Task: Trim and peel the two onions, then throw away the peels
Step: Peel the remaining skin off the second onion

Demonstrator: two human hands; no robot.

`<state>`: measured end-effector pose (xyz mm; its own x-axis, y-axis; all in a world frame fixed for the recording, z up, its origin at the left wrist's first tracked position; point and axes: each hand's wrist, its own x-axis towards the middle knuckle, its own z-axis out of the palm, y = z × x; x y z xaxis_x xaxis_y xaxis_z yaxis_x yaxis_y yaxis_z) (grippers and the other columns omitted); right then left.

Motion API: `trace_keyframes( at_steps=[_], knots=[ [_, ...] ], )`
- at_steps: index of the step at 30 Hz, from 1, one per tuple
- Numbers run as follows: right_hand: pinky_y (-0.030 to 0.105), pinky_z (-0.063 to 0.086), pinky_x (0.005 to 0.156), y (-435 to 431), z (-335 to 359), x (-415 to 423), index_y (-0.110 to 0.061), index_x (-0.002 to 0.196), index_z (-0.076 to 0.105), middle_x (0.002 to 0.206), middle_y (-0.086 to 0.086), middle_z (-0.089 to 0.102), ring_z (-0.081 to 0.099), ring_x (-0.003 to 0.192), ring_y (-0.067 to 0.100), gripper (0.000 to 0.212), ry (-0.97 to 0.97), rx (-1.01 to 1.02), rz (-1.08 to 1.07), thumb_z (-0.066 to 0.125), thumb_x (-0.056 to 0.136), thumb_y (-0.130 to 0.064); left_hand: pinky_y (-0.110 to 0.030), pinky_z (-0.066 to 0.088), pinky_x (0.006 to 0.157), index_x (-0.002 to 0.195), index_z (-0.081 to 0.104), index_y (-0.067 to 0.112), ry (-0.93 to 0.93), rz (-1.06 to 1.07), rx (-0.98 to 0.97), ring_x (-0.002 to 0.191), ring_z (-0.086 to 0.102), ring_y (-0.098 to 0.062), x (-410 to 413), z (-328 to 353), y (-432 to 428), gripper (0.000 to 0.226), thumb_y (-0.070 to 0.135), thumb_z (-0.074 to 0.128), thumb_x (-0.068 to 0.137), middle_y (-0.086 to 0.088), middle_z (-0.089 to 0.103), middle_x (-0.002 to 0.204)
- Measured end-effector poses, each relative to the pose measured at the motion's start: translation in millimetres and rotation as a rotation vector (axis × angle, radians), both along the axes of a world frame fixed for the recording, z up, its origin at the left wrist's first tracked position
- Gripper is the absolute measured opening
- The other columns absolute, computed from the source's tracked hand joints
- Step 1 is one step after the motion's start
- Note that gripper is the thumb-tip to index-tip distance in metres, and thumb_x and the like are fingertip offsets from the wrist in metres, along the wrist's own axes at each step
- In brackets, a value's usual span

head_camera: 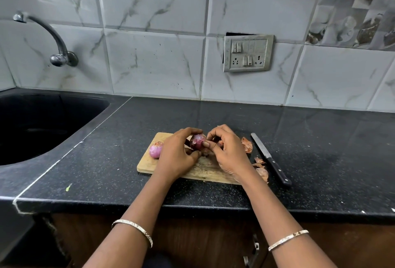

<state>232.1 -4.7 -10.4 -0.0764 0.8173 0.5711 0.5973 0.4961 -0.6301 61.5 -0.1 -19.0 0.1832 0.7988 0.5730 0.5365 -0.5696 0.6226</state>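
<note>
Over the wooden cutting board [147, 164], my left hand [177, 152] grips a purple onion [197, 141] from the left. My right hand [226, 150] pinches at that same onion's skin from the right, thumb pressed on its front. A second onion [155, 149], pale pink and mostly bare of skin, rests on the board's left part, just left of my left hand. Dry brown peels [247, 145] lie on the counter to the right of the board, with more peel scraps [261, 169] nearer the front.
A black-handled knife [270, 158] lies on the dark counter right of the peels, blade pointing away. A black sink [42, 124] with a wall tap [57, 53] is at the left. A switch and socket plate [248, 53] is on the tiled wall.
</note>
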Motion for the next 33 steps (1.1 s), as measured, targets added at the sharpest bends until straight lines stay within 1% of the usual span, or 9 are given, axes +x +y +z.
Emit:
trace_keyframes(
  at_steps=[4,7,11,13,17,21,24,27,33],
  knots=[
    [0.021,0.041,0.073,-1.8,1.3,-0.2,-0.016,0.087,0.059,0.089,-0.004,0.057,0.055,0.085,0.017,0.013,-0.019,0.067,-0.030,0.070,0.091,-0.010,-0.025,0.055,0.077,0.122,0.065,0.022,-0.009,0.049,-0.015,0.078,0.066,-0.004,1.7,2.0,-1.3,0.050,0.028,0.085,0.077,0.009,0.070,0.106],
    [0.025,0.041,0.070,-4.1,1.7,-1.0,-0.014,0.088,0.055,0.082,-0.006,0.057,0.054,0.080,0.016,0.014,-0.016,0.086,-0.042,0.066,0.093,-0.009,-0.017,0.047,0.068,0.117,0.063,0.024,-0.021,0.066,-0.010,0.078,0.062,-0.003,2.4,2.0,-2.3,0.050,0.040,0.086,0.075,0.012,0.067,0.104],
    [0.029,0.045,0.070,-4.8,1.7,-0.4,-0.018,0.089,0.056,0.081,-0.008,0.059,0.058,0.079,0.016,0.015,0.024,0.083,-0.063,0.067,0.093,-0.011,-0.023,0.052,0.078,0.123,0.064,0.031,-0.021,0.044,0.028,0.093,0.061,-0.008,0.4,-0.3,-1.0,0.055,0.044,0.086,0.074,0.006,0.062,0.106],
    [0.026,0.047,0.073,-5.8,2.4,0.1,-0.020,0.094,0.059,0.084,-0.009,0.062,0.060,0.083,0.013,0.013,0.048,0.096,-0.059,0.069,0.093,-0.011,-0.022,0.052,0.081,0.123,0.067,0.036,-0.006,0.047,0.030,0.092,0.059,-0.009,-0.9,0.1,-0.8,0.053,0.045,0.085,0.074,0.004,0.056,0.103],
    [0.017,0.048,0.075,-7.6,3.7,0.7,-0.024,0.113,0.069,0.089,-0.008,0.066,0.062,0.087,0.005,0.023,0.031,0.089,-0.059,0.070,0.092,-0.013,-0.031,0.056,0.082,0.114,0.071,0.032,-0.006,0.046,0.036,0.089,0.061,-0.012,-1.3,0.6,-0.3,0.051,0.041,0.091,0.068,0.005,0.054,0.108],
    [0.021,0.048,0.082,-6.1,3.3,1.4,-0.018,0.100,0.074,0.097,-0.008,0.070,0.062,0.095,0.007,0.014,-0.027,0.128,-0.085,0.068,0.091,-0.009,-0.034,0.058,0.083,0.115,0.071,0.027,0.013,0.014,0.056,0.093,0.064,-0.013,-0.7,-0.3,-0.5,0.050,0.030,0.089,0.068,0.005,0.057,0.115],
    [0.011,0.042,0.078,-7.1,3.9,1.4,-0.015,0.094,0.073,0.092,-0.004,0.068,0.060,0.090,0.007,0.011,-0.020,0.131,-0.106,0.067,0.091,-0.006,-0.029,0.055,0.085,0.116,0.070,0.021,0.037,-0.003,0.065,0.094,0.063,-0.012,0.6,0.7,-2.6,0.051,0.028,0.070,0.066,0.005,0.062,0.113],
    [0.004,0.036,0.074,-8.1,4.5,1.1,-0.012,0.095,0.069,0.093,-0.001,0.066,0.058,0.087,0.008,0.009,-0.007,0.115,-0.115,0.064,0.093,-0.005,-0.025,0.053,0.081,0.118,0.068,0.019,0.019,-0.001,0.032,0.091,0.066,-0.013,1.1,1.6,-2.8,0.050,0.028,0.074,0.069,0.008,0.068,0.109],
    [0.024,0.047,0.081,-9.9,5.7,1.7,-0.021,0.100,0.065,0.098,-0.009,0.069,0.062,0.096,0.010,0.013,0.080,-0.013,-0.027,0.054,0.096,-0.015,-0.018,0.049,0.074,0.113,0.065,0.024,-0.051,0.050,-0.003,0.086,0.063,-0.007,0.5,0.8,-2.0,0.052,0.033,0.091,0.069,0.010,0.067,0.104]
  ],
)
